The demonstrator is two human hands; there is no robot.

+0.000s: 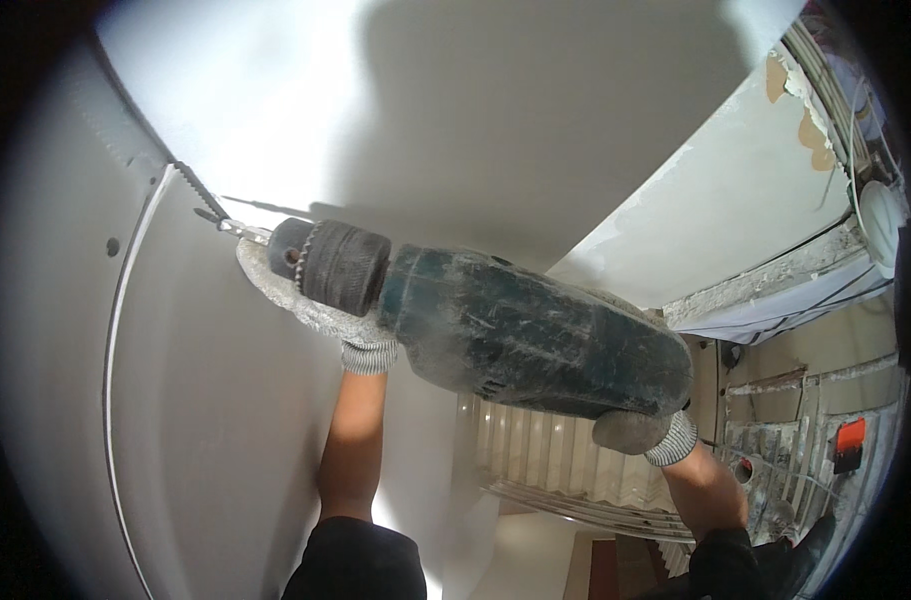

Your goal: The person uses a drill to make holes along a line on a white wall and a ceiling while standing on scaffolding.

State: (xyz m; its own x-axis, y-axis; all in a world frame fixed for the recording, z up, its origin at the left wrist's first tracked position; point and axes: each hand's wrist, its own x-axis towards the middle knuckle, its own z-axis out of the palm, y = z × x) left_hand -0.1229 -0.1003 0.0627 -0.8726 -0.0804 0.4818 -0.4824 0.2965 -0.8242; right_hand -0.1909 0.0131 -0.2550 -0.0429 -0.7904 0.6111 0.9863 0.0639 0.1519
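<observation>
A dusty dark-green power drill [535, 325] stretches across the middle of the view, its grey toothed chuck [345, 268] toward the left. A silvery bit [245, 231] sticks out of the chuck. Just beyond it, a dark ridged, screw-like piece [197, 186] lies along the joint between white panels. My left hand [300, 305], in a dusty white knitted glove, is closed under and behind the chuck, fingertips near the bit; the drill hides part of it. My gloved right hand [635, 430] grips the drill's rear end from below, its fingers mostly hidden.
A white panel [535, 130] spans the top, meeting a grey-white panel [225, 420] at the left; this one has a dark round hole [113, 246]. A rough-edged board [720, 200], a white round fitting [880, 225] and a ridged pale surface [535, 440] are at the right and below.
</observation>
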